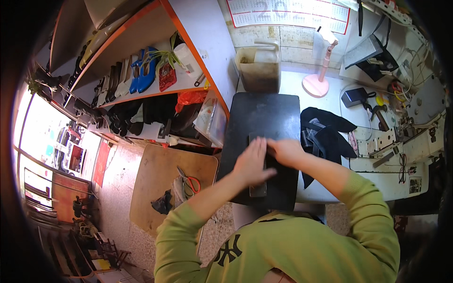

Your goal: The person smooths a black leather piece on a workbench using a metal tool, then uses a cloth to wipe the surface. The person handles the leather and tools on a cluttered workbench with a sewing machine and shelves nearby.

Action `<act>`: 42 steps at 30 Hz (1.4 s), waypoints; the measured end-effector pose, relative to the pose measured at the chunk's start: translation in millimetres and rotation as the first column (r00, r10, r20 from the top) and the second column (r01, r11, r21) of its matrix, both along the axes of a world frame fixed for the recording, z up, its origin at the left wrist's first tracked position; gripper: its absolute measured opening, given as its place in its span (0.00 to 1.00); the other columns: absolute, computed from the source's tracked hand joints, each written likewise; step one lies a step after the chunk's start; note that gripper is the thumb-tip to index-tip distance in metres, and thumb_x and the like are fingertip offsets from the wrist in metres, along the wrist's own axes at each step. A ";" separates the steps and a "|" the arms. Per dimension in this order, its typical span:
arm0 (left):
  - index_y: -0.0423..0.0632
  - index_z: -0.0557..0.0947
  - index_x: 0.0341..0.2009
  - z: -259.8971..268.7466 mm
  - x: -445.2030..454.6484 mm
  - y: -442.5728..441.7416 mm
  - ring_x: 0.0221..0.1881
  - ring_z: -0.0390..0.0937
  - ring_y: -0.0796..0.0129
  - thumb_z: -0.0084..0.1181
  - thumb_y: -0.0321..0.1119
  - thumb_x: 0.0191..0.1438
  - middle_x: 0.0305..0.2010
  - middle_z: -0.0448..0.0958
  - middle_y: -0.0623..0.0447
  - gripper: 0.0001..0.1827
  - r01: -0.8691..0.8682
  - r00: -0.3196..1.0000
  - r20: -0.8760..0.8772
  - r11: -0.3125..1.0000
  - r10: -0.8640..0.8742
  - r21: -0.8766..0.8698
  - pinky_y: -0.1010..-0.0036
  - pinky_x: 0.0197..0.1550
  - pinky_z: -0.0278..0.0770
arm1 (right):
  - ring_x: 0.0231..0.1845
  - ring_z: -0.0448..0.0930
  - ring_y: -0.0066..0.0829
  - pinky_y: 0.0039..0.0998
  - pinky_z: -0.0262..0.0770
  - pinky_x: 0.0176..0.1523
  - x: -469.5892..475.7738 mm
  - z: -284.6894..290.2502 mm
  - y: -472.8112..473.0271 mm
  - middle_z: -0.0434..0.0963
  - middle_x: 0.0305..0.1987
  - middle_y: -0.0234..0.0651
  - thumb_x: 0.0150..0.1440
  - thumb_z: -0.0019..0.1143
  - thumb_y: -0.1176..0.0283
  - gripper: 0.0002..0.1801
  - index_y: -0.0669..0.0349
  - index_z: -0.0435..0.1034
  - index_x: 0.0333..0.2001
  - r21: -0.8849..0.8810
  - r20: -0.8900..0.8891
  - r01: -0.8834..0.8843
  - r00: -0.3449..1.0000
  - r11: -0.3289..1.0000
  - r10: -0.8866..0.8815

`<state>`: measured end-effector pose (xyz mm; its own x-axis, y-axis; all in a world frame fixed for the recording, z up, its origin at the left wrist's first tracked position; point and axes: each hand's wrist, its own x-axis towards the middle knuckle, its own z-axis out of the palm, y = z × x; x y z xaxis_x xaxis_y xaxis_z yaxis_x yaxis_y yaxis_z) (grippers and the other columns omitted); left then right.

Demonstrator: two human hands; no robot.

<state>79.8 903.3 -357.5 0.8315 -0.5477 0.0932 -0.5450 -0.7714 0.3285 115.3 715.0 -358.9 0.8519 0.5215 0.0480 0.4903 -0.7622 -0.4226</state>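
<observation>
A long, narrow dark bar [257, 191], which looks like a whetstone, lies lengthwise on a black board [265, 113] in front of me. My left hand [251, 161] rests flat across this bar, fingers straight and together, the thumb held out to the right. Close against those fingertips is my right hand [286, 152], curled with its fingers bent down toward the bar. Whatever may be under or inside the right hand is hidden, and both hands are slightly blurred. Right of the board lie black shoe-upper pieces [329, 139].
A dirty plastic container [258, 70] and a pink lamp stand [316, 85] stand behind. A sewing machine [407, 145] is at right, near a hammer [380, 118]. On the left are a shoe shelf [120, 100] and a low wooden table [155, 169] with red-handled scissors [191, 184].
</observation>
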 end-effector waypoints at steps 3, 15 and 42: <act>0.29 0.57 0.64 -9.9 12.2 2.0 0.69 0.55 0.42 0.63 0.55 0.46 0.67 0.57 0.30 0.53 0.005 0.999 0.052 0.998 -0.002 -0.060 0.60 0.71 0.53 | 0.28 0.80 0.51 0.48 0.74 0.30 -1.0 -6.9 5.5 0.79 0.28 0.46 0.61 0.44 0.61 0.17 0.50 0.66 0.54 0.065 0.022 0.097 0.995 0.993 -0.098; 0.26 0.56 0.63 -8.0 -6.2 1.5 0.69 0.54 0.39 0.64 0.59 0.44 0.66 0.57 0.28 0.56 0.224 0.974 0.014 0.974 -0.224 -0.023 0.58 0.72 0.49 | 0.27 0.81 0.49 0.47 0.76 0.28 -21.8 -4.6 -8.5 0.78 0.27 0.46 0.60 0.46 0.62 0.24 0.44 0.62 0.62 -0.119 -0.092 -0.025 0.996 0.993 0.014; 0.27 0.60 0.60 -5.5 17.5 -1.2 0.67 0.58 0.39 0.68 0.53 0.42 0.63 0.61 0.27 0.52 0.022 0.985 0.174 1.000 -0.021 -0.005 0.59 0.70 0.54 | 0.27 0.80 0.50 0.47 0.75 0.30 2.0 -12.6 10.1 0.79 0.27 0.46 0.61 0.45 0.60 0.17 0.54 0.65 0.52 0.017 0.027 0.092 0.995 0.996 -0.092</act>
<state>97.2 902.0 -363.0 0.7905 -0.5639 0.2390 -0.6105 -0.7570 0.2330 117.3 725.1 -371.4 0.8944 0.4401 0.0797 0.4303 -0.7981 -0.4218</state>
